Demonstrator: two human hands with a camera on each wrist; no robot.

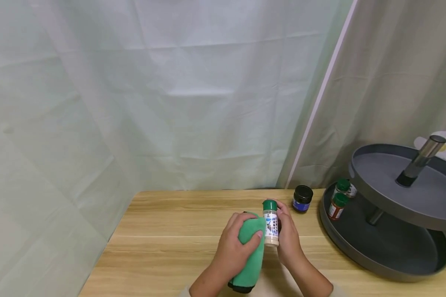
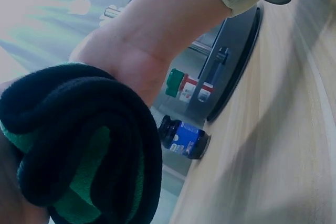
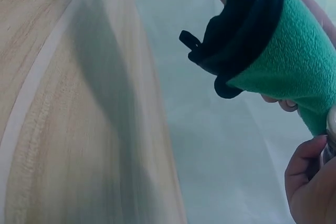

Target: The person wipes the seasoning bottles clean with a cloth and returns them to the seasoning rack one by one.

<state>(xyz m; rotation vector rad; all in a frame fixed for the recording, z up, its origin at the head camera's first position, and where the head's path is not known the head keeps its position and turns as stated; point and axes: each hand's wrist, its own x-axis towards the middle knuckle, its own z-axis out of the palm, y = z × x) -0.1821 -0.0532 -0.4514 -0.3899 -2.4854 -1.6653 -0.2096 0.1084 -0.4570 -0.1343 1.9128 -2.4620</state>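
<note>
A folded green cloth with black edging is gripped by my left hand, thumb across its front. My right hand holds a small clear spice jar upright, its green cap at the top and a white-and-blue label facing me. The cloth's upper edge lies right at the jar's left side. In the left wrist view the rolled black end of the cloth fills the lower left. In the right wrist view the jar's base shows at the right edge, with the cloth against it.
A dark jar with a black lid stands at the table's back edge. To the right is a two-tier grey round rack with a metal post. On its lower tier stand green-capped spice jars. Curtains hang behind the wooden table.
</note>
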